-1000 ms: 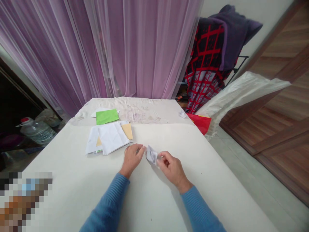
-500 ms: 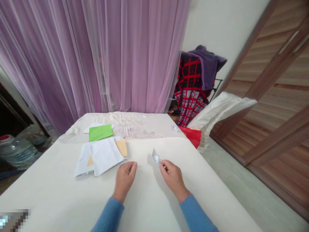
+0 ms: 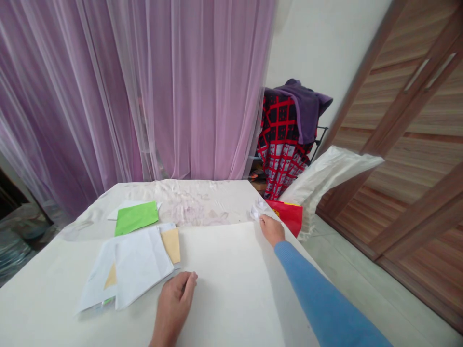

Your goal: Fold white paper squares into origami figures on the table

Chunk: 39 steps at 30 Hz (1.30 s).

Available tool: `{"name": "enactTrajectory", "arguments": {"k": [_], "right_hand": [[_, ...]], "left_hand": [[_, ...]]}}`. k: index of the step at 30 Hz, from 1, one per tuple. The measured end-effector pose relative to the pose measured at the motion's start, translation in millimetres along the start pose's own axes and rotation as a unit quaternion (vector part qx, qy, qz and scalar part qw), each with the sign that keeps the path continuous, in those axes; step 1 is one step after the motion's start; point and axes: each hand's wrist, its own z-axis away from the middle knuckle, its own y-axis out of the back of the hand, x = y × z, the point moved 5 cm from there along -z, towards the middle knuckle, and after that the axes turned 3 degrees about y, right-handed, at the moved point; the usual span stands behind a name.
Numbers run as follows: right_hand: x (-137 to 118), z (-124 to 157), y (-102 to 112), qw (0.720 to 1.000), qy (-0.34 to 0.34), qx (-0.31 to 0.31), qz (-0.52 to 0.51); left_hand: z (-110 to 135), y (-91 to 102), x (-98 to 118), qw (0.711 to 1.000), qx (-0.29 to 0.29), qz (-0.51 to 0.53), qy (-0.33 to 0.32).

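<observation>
My right hand (image 3: 272, 230) reaches to the far right of the table, its fingers pinched on a small white folded paper (image 3: 255, 213). Just beyond it lies another small crumpled white paper (image 3: 261, 203); the two nearly overlap, so I cannot tell whether they touch. My left hand (image 3: 178, 295) rests on the table with its fingers curled in and nothing visible in them. To its left is a stack of white paper sheets (image 3: 142, 265), with a yellowish sheet (image 3: 170, 245) sticking out from under it.
A green sheet (image 3: 136, 218) lies behind the stack, over more white paper. The white table (image 3: 224, 308) has a wrinkled cover at its far end. A red bag (image 3: 289, 215) and a white sack (image 3: 325, 168) stand off the right edge, near a wooden wardrobe (image 3: 408, 159).
My right hand has moved forward and right with the folded paper, up to the other crumpled paper. The left hand stays curled near the stack. The view has shifted slightly.
</observation>
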Motion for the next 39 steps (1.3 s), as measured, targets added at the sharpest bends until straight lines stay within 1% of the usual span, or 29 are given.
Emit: {"name": "enactTrajectory", "arguments": {"k": [3,8,14,18,24,28,34,39], "right_hand": [[3.2,-23.3,-5.3,1.000,-0.005,-0.004,0.016],[4.7,-51.6,-15.2,0.999,-0.020,-0.005,0.028],[3.5,-71.4,-23.0,0.999,-0.030,-0.012,0.027],[4.7,-79.3,-26.7,0.999,-0.038,-0.018,0.026],[9.1,-80.7,-31.9,0.998,-0.051,-0.009,0.017],[11.1,-68.9,-34.2,0.998,-0.061,0.013,0.004],[15.2,-49.7,-38.3,0.994,-0.096,0.049,-0.023],[13.5,-53.1,-42.1,0.993,-0.092,0.070,-0.040]], "left_hand": [[0.0,-1.6,0.6,0.999,-0.029,0.012,-0.020],[1.2,0.7,3.3,0.999,-0.024,0.018,-0.040],[1.7,0.5,0.5,0.999,-0.034,0.030,-0.029],[1.0,0.4,0.4,0.998,-0.033,0.028,-0.041],[1.8,-1.9,-2.1,0.997,-0.045,0.015,-0.054],[2.9,-2.4,-3.4,0.997,-0.046,0.008,-0.066],[3.5,-0.3,-0.7,0.996,-0.026,0.004,-0.087],[3.1,-0.5,1.2,0.994,-0.032,-0.004,-0.106]]}}
